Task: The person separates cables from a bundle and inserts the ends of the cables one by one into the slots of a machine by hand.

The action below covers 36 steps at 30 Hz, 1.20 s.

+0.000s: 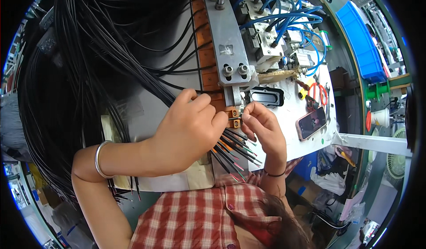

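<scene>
My left hand (191, 124) is closed, with black cables (237, 147) coming out below it. Their ends fan toward me, with thin red, green and white wires showing. Just right of its knuckles sit small orange clamp blocks (233, 113) under the metal press tip (232, 97). A thin black cable seems to cross between these blocks. On their right side my right hand (267, 131) pinches with thumb and forefinger; what lies between the fingertips is too small to make out.
A large bundle of black cables (84, 58) hangs at the left. Behind the press arm (228, 40) are valves with blue air hoses (279, 15). A black tray (266, 96), a phone (311, 123) and red-handled scissors (322, 92) lie at the right. A blue bin (361, 40) stands beyond.
</scene>
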Available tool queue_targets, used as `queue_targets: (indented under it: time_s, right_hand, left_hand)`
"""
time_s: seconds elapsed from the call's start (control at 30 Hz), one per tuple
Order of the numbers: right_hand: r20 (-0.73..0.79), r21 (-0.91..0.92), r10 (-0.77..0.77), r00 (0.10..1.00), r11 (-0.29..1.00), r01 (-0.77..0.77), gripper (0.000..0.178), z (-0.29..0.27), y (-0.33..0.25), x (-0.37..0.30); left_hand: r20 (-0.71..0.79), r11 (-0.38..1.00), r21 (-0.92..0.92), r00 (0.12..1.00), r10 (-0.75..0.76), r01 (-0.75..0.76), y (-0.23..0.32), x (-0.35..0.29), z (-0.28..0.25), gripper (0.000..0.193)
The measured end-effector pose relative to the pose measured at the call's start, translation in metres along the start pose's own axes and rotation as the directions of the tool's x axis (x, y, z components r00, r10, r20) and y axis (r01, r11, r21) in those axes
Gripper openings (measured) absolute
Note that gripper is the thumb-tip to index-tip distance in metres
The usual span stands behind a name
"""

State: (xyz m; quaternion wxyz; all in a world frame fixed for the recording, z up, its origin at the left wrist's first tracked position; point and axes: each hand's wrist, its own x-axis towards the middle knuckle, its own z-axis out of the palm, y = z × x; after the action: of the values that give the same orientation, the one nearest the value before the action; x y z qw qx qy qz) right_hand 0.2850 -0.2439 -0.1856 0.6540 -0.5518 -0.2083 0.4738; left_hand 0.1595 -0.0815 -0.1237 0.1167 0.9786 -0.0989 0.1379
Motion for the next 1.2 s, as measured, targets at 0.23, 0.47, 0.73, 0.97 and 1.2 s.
queue_targets:
  time_s: [0.23, 0.47, 0.73, 0.97, 1.2]
  right_hand:
    - [0.037, 0.141, 0.115, 0.993, 0.983, -0.119, 0.01, -0.006, 0.0, 0.001]
    - [-0.002, 0.088, 0.067, 0.998, 0.994, -0.066, 0.011, -0.002, -0.008, 0.004]
    - [-0.085, -0.098, 0.012, 0.996, 0.995, -0.02, 0.008, 0.001, -0.002, -0.003]
    - [-0.093, -0.23, -0.386, 0.918, 0.905, 0.357, 0.013, 0.015, -0.004, -0.016]
    - [-0.144, -0.234, -0.456, 0.878, 0.878, 0.418, 0.008, 0.014, 0.001, -0.014]
  left_hand:
    - [0.042, 1.0, 0.009, 0.999, 0.012, -0.013, 0.0, -0.003, 0.006, 0.011]
    - [-0.015, 0.999, 0.033, 0.999, -0.036, 0.036, -0.001, 0.0, -0.001, 0.011]
    - [-0.088, 0.999, -0.001, 0.995, 0.038, -0.039, -0.001, -0.001, 0.004, 0.015]
    - [0.014, 0.996, -0.083, 1.0, -0.007, 0.009, 0.0, -0.003, -0.003, 0.027]
    - [-0.013, 0.992, -0.122, 0.999, -0.044, 0.042, 0.001, 0.0, -0.009, 0.032]
